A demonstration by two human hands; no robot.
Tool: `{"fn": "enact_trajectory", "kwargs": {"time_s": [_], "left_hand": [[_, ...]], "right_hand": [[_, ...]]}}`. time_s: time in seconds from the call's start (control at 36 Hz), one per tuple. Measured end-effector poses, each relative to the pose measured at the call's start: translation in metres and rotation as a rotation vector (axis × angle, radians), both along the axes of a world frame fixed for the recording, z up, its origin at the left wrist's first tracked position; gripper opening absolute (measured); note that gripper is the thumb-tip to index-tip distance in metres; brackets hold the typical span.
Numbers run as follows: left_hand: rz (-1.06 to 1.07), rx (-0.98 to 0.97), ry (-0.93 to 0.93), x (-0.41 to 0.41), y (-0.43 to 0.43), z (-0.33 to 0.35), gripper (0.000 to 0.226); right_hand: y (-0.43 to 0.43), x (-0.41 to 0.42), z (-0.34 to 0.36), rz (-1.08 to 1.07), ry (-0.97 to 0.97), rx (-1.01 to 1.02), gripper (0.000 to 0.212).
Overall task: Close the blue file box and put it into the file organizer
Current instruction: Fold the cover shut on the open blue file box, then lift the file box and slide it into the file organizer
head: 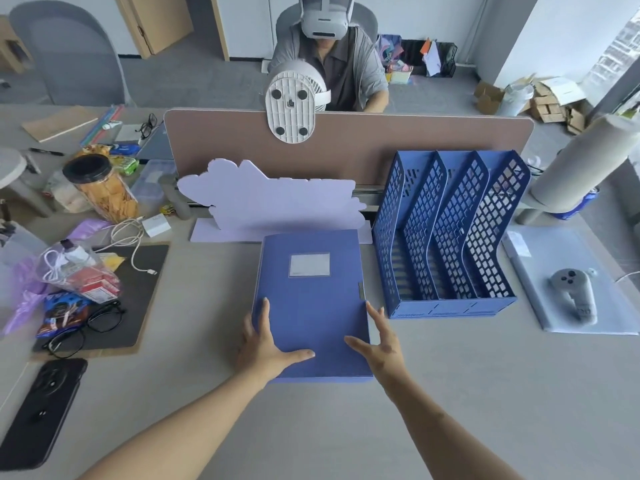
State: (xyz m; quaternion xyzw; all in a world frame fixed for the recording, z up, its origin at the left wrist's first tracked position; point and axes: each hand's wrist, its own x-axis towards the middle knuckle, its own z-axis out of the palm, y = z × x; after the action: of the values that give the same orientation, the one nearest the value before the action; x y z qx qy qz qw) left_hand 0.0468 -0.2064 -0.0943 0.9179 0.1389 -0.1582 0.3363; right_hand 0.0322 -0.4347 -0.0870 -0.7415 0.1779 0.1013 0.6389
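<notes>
The blue file box [311,299] lies flat on the bench [450,393], lid down and apparently closed, just left of the blue file organizer [446,233]. The left hand [263,344] rests open on the box's near left corner, thumb spread across the cover; the right hand [381,341] hovers at the near right edge with fingers splayed wide, gripping nothing yet.

The likely trouble lies at the clasp [361,291] on the right edge. I cannot tell whether it is latched, and if it is not, the lid may swing open when the box is tipped upright. A flat-handed grip on the smooth cover could also slip during the lift. The organizer's slots look narrow, so a tilted box may catch on a lattice divider and push the whole organizer back.

A lilac cloud-shaped board [277,199] stands just behind the box, near enough to be knocked. The grey controller [573,292], glasses [86,327] and black phone [45,410] lie well apart.
</notes>
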Motion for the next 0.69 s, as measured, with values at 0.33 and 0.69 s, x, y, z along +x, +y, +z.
{"fn": "enact_trajectory", "kwargs": {"time_s": [0.33,0.69], "left_hand": [[-0.014,0.098,-0.016,-0.003,-0.005,-0.006,0.144],[-0.091,0.197,0.082,0.004,-0.007,-0.001,0.138]], "right_hand": [[0.003,0.000,-0.022,-0.096,-0.042,0.277,0.072],[0.001,-0.002,-0.024,-0.048,0.031,0.118,0.080]]}}
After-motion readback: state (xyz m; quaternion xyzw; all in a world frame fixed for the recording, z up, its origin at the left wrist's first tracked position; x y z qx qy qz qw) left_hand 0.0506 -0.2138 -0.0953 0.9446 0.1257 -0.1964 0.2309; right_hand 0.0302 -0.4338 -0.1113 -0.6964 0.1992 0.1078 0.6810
